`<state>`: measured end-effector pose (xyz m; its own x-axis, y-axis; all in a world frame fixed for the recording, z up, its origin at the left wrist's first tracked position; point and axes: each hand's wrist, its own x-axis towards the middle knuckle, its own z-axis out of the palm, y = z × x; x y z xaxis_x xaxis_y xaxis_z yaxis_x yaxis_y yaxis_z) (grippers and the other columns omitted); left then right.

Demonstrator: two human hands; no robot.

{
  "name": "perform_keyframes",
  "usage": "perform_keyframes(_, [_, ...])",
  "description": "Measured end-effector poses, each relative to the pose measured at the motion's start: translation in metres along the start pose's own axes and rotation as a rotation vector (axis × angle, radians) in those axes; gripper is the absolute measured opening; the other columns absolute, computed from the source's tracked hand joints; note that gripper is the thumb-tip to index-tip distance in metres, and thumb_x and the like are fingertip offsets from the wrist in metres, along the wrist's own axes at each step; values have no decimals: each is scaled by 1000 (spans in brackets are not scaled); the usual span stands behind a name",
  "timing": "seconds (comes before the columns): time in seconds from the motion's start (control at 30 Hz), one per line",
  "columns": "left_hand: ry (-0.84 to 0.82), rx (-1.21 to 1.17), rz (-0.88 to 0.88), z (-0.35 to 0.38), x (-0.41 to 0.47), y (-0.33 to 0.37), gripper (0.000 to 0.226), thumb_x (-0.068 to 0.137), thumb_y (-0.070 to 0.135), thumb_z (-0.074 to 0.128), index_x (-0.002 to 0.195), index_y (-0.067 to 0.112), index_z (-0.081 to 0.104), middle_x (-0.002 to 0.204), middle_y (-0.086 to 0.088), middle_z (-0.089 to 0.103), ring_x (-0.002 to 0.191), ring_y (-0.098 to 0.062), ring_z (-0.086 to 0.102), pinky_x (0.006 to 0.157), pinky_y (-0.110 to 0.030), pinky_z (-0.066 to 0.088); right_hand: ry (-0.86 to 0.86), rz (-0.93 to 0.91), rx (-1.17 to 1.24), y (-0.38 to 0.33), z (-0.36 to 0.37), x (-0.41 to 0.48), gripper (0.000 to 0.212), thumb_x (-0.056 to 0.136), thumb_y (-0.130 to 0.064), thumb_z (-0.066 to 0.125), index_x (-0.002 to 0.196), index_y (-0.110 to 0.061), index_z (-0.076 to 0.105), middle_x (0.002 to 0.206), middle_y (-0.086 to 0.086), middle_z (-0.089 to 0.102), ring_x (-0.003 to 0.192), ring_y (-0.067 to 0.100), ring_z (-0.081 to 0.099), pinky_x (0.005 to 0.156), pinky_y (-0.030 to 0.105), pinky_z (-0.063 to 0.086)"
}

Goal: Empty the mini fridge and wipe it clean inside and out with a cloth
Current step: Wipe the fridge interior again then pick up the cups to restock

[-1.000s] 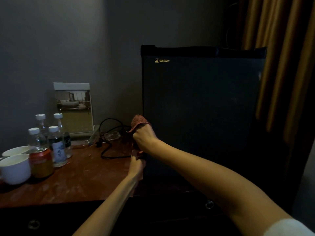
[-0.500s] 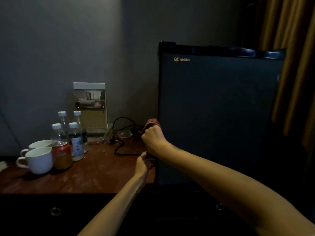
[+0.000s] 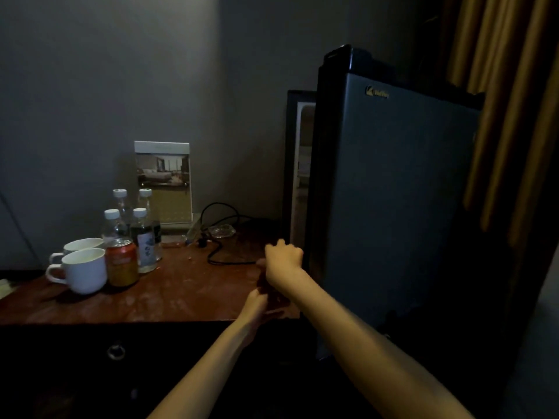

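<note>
Cups (image 3: pixel 81 272): two, white, at eight o'clock in the view, one behind the other on the desk's left end.
Can (image 3: pixel 122 263): orange, upright, touching the front cup at its three o'clock.
Bottles (image 3: pixel 144 237): four, white-capped, clustered at the can's twelve o'clock.
Card stand (image 3: pixel 163 181): upright by the wall, at one o'clock of the bottles.
Cable (image 3: pixel 222 258): black, looped on the desk between stand and fridge.
Desk (image 3: pixel 181 294): reddish-brown top.
Left hand (image 3: pixel 257 302): at six o'clock of the view's centre, over the desk's front edge, fingers curled on the cloth's lower end.
Cloth (image 3: pixel 276 293): dark reddish, bunched between the two hands, near the door's lower corner; blurred.
Right hand (image 3: pixel 284 257): at twelve o'clock of the left, clenched just beside the door's free edge; whether it grasps edge or cloth I cannot tell.
Mini fridge (image 3: pixel 302 164): at the desk's right end, its pale interior showing as a narrow strip.
Door (image 3: pixel 393 207): grey, ajar.
Curtain (image 3: pixel 508 116): ochre, at two o'clock, behind the fridge.
</note>
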<state>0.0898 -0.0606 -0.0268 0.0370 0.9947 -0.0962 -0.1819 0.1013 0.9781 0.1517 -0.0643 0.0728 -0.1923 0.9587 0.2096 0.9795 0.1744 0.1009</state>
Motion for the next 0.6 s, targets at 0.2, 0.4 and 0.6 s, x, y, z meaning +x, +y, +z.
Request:
perform_keyframes(0.2, [-61, -77, 57, 5, -10, 7, 32, 100, 3, 36, 127, 15, 50, 90, -4, 64, 73, -15, 63, 57, -23, 52, 148, 107, 329, 9, -12, -25, 47, 96, -15, 54, 139, -12, 38, 143, 12, 37, 132, 30, 35, 105, 34, 32])
perform_keyframes(0.4, [-189, 24, 99, 21, -25, 4, 25, 103, 11, 34, 114, 19, 55, 96, 2, 65, 80, -9, 64, 61, -19, 52, 231, 216, 432, 20, -2, -44, 55, 92, -9, 56, 142, -20, 36, 146, 10, 33, 132, 29, 34, 105, 34, 35])
perform_keyframes(0.6, [-337, 97, 19, 43, -44, -17, 45, 105, 21, 22, 139, -4, 39, 128, -17, 56, 81, -14, 53, 54, -16, 49, 270, 244, 466, 24, 14, -53, 59, 91, -2, 52, 143, -24, 36, 141, 6, 37, 127, 28, 40, 97, 39, 43])
